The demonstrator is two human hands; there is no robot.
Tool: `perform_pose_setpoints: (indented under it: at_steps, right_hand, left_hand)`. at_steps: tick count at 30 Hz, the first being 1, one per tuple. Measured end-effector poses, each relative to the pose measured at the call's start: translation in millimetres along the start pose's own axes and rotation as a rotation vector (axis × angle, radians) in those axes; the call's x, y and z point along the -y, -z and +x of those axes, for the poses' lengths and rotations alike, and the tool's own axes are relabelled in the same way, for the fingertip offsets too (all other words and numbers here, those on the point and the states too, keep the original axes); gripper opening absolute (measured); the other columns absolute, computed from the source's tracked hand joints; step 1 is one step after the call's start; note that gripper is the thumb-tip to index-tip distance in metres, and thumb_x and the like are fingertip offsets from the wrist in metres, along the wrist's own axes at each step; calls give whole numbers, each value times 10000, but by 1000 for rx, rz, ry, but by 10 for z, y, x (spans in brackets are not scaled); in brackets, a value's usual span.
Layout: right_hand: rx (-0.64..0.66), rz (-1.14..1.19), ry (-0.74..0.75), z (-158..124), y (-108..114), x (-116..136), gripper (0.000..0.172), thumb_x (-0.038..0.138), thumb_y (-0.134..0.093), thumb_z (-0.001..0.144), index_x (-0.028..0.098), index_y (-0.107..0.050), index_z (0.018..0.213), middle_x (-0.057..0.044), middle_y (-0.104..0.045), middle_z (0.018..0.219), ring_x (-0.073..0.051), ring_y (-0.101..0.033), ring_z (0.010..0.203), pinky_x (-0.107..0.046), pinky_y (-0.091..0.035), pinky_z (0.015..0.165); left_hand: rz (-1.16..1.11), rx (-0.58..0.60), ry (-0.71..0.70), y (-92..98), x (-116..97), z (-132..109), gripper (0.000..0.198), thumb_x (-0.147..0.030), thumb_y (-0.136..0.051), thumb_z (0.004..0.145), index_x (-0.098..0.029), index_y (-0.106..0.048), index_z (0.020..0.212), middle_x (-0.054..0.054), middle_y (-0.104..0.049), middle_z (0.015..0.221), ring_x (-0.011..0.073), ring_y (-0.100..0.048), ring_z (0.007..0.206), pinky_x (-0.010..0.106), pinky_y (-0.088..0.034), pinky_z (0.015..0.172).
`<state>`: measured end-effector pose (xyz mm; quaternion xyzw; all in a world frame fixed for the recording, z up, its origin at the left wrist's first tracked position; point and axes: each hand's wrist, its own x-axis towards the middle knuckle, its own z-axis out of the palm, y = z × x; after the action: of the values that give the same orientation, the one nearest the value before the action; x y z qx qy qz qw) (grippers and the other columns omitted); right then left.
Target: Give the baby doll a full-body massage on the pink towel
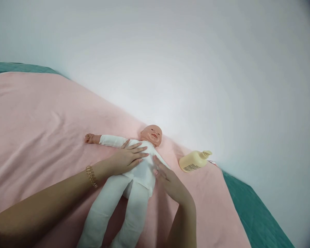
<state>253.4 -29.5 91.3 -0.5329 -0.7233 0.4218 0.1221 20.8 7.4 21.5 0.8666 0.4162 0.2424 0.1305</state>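
A baby doll (139, 193) with a white cloth body lies on its back on the pink blanket (41, 137), its head toward the wall. My left hand (126, 156) rests flat on the doll's chest, fingers spread and pointing right. At the doll's other side is my right hand (167, 181), fingers extended and apart, by the edge of the torso and over the doll's arm. Neither hand grips anything. One doll arm stretches out to the left; the other is mostly hidden behind my right hand.
A pale yellow pump bottle (193, 161) leans or lies on the blanket to the right of the doll, beside the white wall (196, 69). Green quilted bedding (253, 206) shows past the blanket at the right and at the far left.
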Motion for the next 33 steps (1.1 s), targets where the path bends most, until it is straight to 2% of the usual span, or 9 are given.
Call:
perform_pose_setpoints:
  at_steps: [2,5,9,12,15,18,23,27,33]
  right_hand:
    - [126,-59,-23,-69,5,73,646,591,-422,942,328,-263,1511,60,-117,1617,-177,-137,1491,-399,-196,1209]
    - [207,-153,22,-150,-15,222,633,573,-402,958,324,-239,1516,68,-103,1616,-176,-60,1499,-418,-131,1223]
    - [303,-219,145,-178,-112,426,600,568,-409,959,362,-253,1501,88,-181,1594,-211,-48,1498,-469,6,1224]
    - [333,-190,211,-143,-205,492,542,569,-428,952,432,-316,1464,126,-272,1556,-227,-97,1489,-423,4,1227]
    - [303,-156,239,-80,-261,471,483,550,-436,955,485,-360,1427,148,-338,1520,-237,-146,1478,-414,-37,1229]
    - [269,-161,215,8,-266,392,471,513,-435,965,510,-333,1425,157,-305,1532,-241,-103,1486,-495,26,1212]
    - [162,-219,211,208,-253,182,539,513,-358,986,371,-263,1497,84,-144,1600,-190,-8,1497,-500,63,1197]
    - [3,-256,65,315,-257,19,643,581,-344,964,320,-179,1529,45,-41,1616,-191,48,1496,-523,98,1178]
    - [-93,-334,-111,294,-239,-59,775,638,-292,946,189,-105,1549,-26,-65,1613,-235,-16,1501,-556,107,1169]
  left_hand:
    - [57,-46,53,-19,15,1,413,-346,-299,1029,-350,-512,1383,-34,-387,1527,267,-282,1440,590,-49,1168]
    - [125,-114,142,-35,28,9,428,-320,-308,1010,-336,-522,1380,-19,-422,1507,319,-335,1408,638,-82,1145]
    - [165,-188,216,-34,39,20,442,-255,-315,984,-290,-539,1364,18,-528,1430,285,-407,1369,610,-114,1155]
    - [177,-223,240,-25,58,21,446,-216,-319,967,-251,-559,1341,43,-568,1390,264,-443,1346,578,-115,1169]
    - [179,-222,244,-13,80,19,446,-210,-309,966,-214,-565,1330,67,-575,1380,285,-442,1345,593,-141,1157]
    - [173,-205,236,-11,98,16,467,-167,-305,940,-196,-559,1331,85,-571,1382,296,-451,1337,603,-156,1149]
    - [185,-172,235,-22,113,9,515,-91,-336,886,-199,-541,1346,93,-553,1400,287,-455,1337,579,-155,1157]
    - [189,-151,234,-12,98,8,522,-74,-320,894,-199,-529,1356,87,-536,1418,278,-451,1341,570,-167,1158]
    - [153,-147,199,3,106,14,521,-63,-309,888,-149,-530,1352,105,-535,1415,236,-476,1322,513,-196,1172]
